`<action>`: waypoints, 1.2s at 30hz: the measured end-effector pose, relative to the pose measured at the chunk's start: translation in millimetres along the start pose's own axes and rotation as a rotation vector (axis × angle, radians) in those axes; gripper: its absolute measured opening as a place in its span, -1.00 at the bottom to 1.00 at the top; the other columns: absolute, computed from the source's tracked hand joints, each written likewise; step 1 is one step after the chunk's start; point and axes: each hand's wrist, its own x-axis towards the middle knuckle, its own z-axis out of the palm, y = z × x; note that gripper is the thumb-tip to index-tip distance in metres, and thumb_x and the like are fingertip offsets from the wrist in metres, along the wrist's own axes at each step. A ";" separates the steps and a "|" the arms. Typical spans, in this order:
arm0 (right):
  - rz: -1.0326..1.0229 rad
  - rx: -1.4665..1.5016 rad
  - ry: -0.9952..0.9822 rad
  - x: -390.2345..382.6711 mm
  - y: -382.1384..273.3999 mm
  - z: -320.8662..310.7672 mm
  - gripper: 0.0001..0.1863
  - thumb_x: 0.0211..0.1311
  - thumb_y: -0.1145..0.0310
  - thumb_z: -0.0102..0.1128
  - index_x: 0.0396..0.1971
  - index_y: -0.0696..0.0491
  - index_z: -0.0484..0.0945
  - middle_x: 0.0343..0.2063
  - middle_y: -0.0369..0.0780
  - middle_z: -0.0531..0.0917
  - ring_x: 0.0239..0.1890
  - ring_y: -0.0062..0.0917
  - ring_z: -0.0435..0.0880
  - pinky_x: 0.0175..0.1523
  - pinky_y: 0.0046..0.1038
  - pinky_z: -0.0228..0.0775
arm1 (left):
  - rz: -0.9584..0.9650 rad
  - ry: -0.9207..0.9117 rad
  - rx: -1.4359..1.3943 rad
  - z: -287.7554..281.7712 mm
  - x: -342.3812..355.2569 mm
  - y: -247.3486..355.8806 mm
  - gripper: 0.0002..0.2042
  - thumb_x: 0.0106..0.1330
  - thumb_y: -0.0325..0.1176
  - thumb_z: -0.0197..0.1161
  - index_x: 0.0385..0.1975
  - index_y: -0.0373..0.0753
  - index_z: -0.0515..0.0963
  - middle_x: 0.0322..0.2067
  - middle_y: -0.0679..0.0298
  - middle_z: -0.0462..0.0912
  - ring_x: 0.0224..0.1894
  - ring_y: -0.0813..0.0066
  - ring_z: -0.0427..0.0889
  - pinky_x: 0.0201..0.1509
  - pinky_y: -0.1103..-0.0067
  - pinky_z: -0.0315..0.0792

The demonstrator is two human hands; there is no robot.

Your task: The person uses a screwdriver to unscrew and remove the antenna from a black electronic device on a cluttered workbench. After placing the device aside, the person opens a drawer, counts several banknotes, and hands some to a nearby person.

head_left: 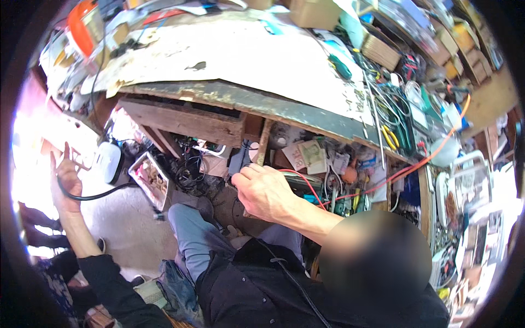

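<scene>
My left hand [70, 186] is raised at the far left, index finger pointing up and lower fingers curled on a black cable [109, 192] that sags to the right. My right hand [257, 188] is closed at the open space under the bench, beside a wooden strip [265, 136] and a grey object [240, 158]; what its fingers hold is hidden. Thin red wires [309, 188] run just right of it. Below the cable is a white box of small pieces [142, 164]; a white appliance [108, 158] stands beside it.
The worn bench edge [219, 93] spans above my hands, with white sheeting [229, 52], pliers [389, 136], tangled cables and cardboard boxes [381, 52] on top. Shelves of parts crowd the right. Another person's dark-clothed legs [44, 238] are at the far left, near the concrete floor [126, 229].
</scene>
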 end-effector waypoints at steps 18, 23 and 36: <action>0.026 -0.012 0.413 -12.1 -7.0 -25.4 -0.76 0.01 0.53 0.30 -0.25 0.11 0.59 -0.18 -0.15 0.65 -0.20 -0.25 0.66 -0.12 -0.27 0.56 | -0.198 0.590 0.939 -250.6 21.1 -6.0 -0.50 0.41 -0.08 0.21 0.26 -0.20 0.46 0.12 0.11 0.54 0.08 0.18 0.62 0.17 0.32 0.49; 0.490 -0.210 0.341 -71.4 19.0 -96.8 -0.83 0.14 0.50 0.22 -0.24 0.05 0.61 -0.34 -0.11 0.70 -0.27 -0.19 0.72 -0.16 -0.26 0.59 | -0.177 0.508 0.980 -212.4 34.0 -42.5 -0.56 0.35 -0.12 0.31 0.13 -0.22 0.52 -0.12 0.19 0.69 -0.18 0.35 0.71 -0.14 0.50 0.61; 0.662 -0.249 -0.699 -147.4 54.8 -116.7 -0.57 0.02 0.50 0.21 -0.04 -0.10 0.65 -0.24 -0.06 0.70 -0.07 -0.13 0.69 -0.04 -0.12 0.52 | -0.306 0.337 1.048 -167.2 35.0 -148.3 -0.75 0.35 -0.24 0.26 -0.09 -0.24 0.59 -0.34 0.25 0.69 -0.39 0.41 0.71 -0.34 0.54 0.62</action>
